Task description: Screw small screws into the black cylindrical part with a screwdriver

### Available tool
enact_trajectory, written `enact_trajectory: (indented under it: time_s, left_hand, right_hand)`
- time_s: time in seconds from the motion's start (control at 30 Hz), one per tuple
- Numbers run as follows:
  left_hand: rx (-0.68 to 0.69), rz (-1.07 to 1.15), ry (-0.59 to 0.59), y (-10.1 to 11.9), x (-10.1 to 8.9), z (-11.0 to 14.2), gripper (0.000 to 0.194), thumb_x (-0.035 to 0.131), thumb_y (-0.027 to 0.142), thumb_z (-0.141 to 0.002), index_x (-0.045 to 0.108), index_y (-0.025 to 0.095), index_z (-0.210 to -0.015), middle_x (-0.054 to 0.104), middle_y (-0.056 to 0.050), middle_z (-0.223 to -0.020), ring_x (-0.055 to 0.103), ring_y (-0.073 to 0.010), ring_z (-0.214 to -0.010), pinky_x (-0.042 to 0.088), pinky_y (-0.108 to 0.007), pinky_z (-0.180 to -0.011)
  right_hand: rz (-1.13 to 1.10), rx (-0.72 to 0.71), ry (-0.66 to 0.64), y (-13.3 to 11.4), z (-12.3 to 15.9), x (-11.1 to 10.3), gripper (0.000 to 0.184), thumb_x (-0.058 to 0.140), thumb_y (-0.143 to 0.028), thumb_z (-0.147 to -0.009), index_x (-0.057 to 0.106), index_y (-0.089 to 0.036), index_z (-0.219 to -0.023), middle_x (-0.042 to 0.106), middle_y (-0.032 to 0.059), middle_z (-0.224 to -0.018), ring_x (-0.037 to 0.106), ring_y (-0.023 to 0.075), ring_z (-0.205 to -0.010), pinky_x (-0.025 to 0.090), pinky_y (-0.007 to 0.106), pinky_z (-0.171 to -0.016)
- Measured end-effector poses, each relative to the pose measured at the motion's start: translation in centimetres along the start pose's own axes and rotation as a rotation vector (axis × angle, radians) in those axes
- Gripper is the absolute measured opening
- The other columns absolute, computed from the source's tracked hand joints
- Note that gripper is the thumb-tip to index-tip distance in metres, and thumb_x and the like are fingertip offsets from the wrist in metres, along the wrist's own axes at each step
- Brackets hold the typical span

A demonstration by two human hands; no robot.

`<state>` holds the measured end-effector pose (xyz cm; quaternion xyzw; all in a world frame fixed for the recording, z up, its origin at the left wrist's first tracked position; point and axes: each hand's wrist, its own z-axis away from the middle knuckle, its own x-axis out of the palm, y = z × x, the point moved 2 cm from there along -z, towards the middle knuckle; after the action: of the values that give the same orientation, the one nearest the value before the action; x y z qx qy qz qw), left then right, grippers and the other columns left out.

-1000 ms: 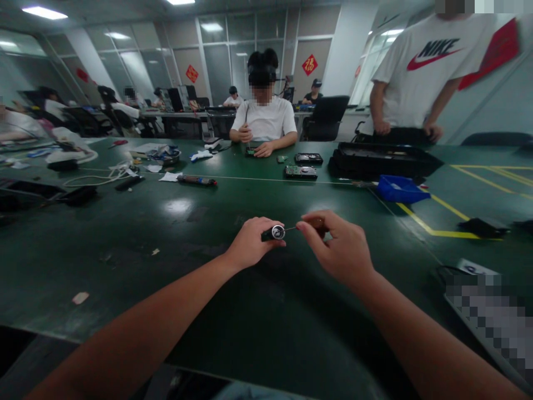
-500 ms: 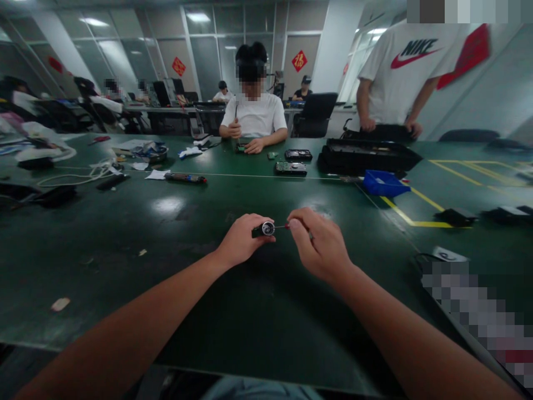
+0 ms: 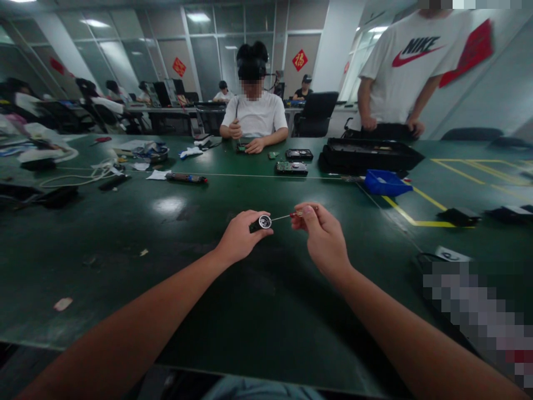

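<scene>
My left hand point(image 3: 239, 238) is closed around a small black cylinder point(image 3: 264, 221), shaped like a flashlight, its silver-rimmed round end facing me. Thumb and fingers grip it from below and above; the rest of its body is hidden by the hand. In my right hand point(image 3: 327, 236) is a thin screwdriver point(image 3: 295, 215) with a reddish, partly clear handle, pinched between thumb and fingers. Its metal shaft points left, and the tip meets the edge of the cylinder's silver rim. Both hands are above the green table point(image 3: 266, 311).
Across the table a seated person point(image 3: 254, 114) works on a circuit board. Hard drives point(image 3: 291, 167), a black casing point(image 3: 368, 155) and a blue tray point(image 3: 387, 182) lie at the far side. A pen-like tool point(image 3: 187, 178) and white cable point(image 3: 89, 175) are left. Someone stands behind the casing.
My right hand has shifted its grip, with the thumb now up and more of the screwdriver handle showing. The screwdriver is tilted higher at the handle, and the cylinder has turned slightly.
</scene>
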<state>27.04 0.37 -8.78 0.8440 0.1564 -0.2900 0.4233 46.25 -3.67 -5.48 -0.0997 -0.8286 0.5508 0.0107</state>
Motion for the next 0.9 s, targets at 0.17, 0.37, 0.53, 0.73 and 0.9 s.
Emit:
enact_trajectory:
  time_s: [0.17, 0.37, 0.53, 0.73, 0.9]
  left_hand:
    - [0.053, -0.018, 0.007, 0.1, -0.3, -0.2, 0.037, 0.076, 0.030, -0.082, 0.067, 0.024, -0.118, 0.070, -0.003, -0.119, 0.061, -0.0236, -0.113, 0.044, -0.041, -0.100]
    - [0.053, -0.063, -0.046, 0.0, -0.1, -0.2, 0.034, 0.075, 0.035, -0.084, 0.068, 0.024, -0.115, 0.071, -0.002, -0.114, 0.061, -0.0235, -0.107, 0.045, -0.039, -0.094]
    - [0.054, -0.064, -0.049, 0.1, 0.0, -0.1, 0.035, 0.074, 0.040, -0.084, 0.067, 0.024, -0.115, 0.071, -0.002, -0.114, 0.061, -0.0229, -0.105, 0.044, -0.039, -0.093]
    - [0.056, -0.078, -0.061, 0.1, 0.1, -0.1, 0.038, 0.072, 0.045, -0.084, 0.067, 0.024, -0.116, 0.072, -0.002, -0.112, 0.063, -0.0233, -0.102, 0.045, -0.039, -0.090]
    - [0.066, -0.082, -0.069, 0.1, 0.2, -0.1, 0.038, 0.072, 0.047, -0.084, 0.068, 0.026, -0.115, 0.074, -0.001, -0.110, 0.065, -0.0236, -0.101, 0.044, -0.039, -0.093]
  right_hand:
    - [-0.314, 0.195, 0.074, 1.7, -0.9, -0.2, 0.023, 0.055, -0.042, -0.092, 0.062, -0.020, -0.089, 0.061, 0.0013, -0.079, 0.059, 0.0144, -0.069, 0.052, 0.031, -0.066]
    - [-0.176, 0.084, 0.119, 1.5, -0.9, -0.8, 0.022, 0.053, -0.042, -0.095, 0.062, -0.022, -0.091, 0.063, 0.0012, -0.080, 0.060, 0.0155, -0.071, 0.051, 0.032, -0.065]
    - [0.106, -0.052, 0.088, 0.2, -0.2, -0.7, 0.024, 0.046, -0.039, -0.100, 0.061, -0.021, -0.096, 0.064, 0.0029, -0.082, 0.062, 0.0159, -0.071, 0.051, 0.033, -0.068]
    - [0.349, -0.200, 0.022, -0.8, 0.3, -0.5, 0.022, 0.045, -0.035, -0.101, 0.061, -0.021, -0.101, 0.069, 0.0026, -0.082, 0.066, 0.0159, -0.074, 0.051, 0.031, -0.069]
    - [0.568, -0.347, 0.012, -1.6, 0.5, -0.6, 0.021, 0.064, -0.040, -0.091, 0.063, -0.021, -0.083, 0.068, 0.0001, -0.070, 0.063, 0.0145, -0.060, 0.045, 0.028, -0.058]
